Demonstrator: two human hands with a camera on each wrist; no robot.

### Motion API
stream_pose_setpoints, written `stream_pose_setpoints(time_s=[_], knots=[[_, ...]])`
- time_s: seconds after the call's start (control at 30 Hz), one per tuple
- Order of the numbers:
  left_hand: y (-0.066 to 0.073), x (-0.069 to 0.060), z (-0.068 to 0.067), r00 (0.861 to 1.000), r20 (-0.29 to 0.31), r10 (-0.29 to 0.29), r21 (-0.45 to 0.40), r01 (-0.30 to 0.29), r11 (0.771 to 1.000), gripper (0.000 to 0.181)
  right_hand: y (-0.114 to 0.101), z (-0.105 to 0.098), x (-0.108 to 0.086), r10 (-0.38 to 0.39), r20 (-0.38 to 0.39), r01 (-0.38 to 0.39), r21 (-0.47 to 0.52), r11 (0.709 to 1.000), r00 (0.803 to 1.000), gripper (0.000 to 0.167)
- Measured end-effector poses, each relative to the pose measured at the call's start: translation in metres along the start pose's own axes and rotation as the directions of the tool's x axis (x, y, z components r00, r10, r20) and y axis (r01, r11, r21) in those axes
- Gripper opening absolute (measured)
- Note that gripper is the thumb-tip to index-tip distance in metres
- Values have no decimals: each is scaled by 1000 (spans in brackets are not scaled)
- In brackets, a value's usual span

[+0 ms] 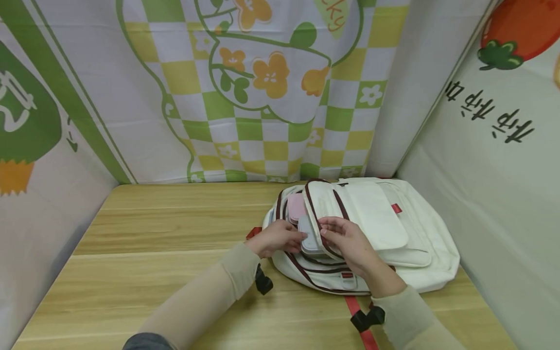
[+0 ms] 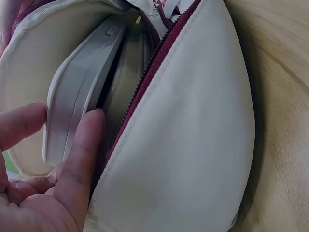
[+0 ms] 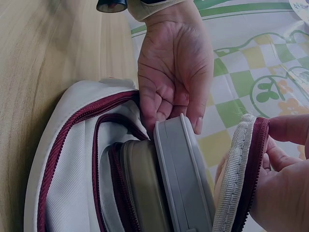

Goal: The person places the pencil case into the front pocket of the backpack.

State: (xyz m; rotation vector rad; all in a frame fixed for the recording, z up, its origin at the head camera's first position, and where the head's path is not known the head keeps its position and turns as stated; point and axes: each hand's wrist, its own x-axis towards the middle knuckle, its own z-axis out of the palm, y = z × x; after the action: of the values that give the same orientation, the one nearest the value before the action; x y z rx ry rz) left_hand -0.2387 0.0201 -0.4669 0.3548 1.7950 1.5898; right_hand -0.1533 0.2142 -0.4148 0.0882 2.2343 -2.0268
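A white backpack (image 1: 437,243) with dark red zippers lies on the table, its front pocket unzipped. Inside that pocket sits a flat grey case (image 3: 183,169), standing on edge beside an olive-beige container (image 3: 142,179). My left hand (image 1: 280,238) pinches the end of the grey case between thumb and fingers, as the left wrist view shows up close. With thumb and fingers, my right hand (image 1: 352,245) grips the zippered edge of the pocket flap (image 3: 236,179), holding it away from the case. A pink box (image 1: 296,206) is also in the pocket, farther back.
The backpack rests on a wooden table (image 1: 175,233), towards its right side. Red straps (image 1: 367,338) and black buckles (image 1: 263,282) hang out near the bag's front. Printed cloth walls (image 1: 262,146) stand behind and at both sides.
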Motion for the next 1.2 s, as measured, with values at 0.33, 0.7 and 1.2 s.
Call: stream_pose_setpoints(time_s=[0.33,0.7,1.2], knots=[[-3,0,-18,996,-83,28,-27,-30,999,22,1,1,0,-4,5,4,23,1000,1000,30],[12,12,-39,966,-259,-2,-105,-26,994,45,1,-2,0,-21,10,21,30,999,1000,29],[13,34,-32,954,-299,-19,-25,12,1000,33,1,-3,-1,-26,13,25,37,999,1000,29]])
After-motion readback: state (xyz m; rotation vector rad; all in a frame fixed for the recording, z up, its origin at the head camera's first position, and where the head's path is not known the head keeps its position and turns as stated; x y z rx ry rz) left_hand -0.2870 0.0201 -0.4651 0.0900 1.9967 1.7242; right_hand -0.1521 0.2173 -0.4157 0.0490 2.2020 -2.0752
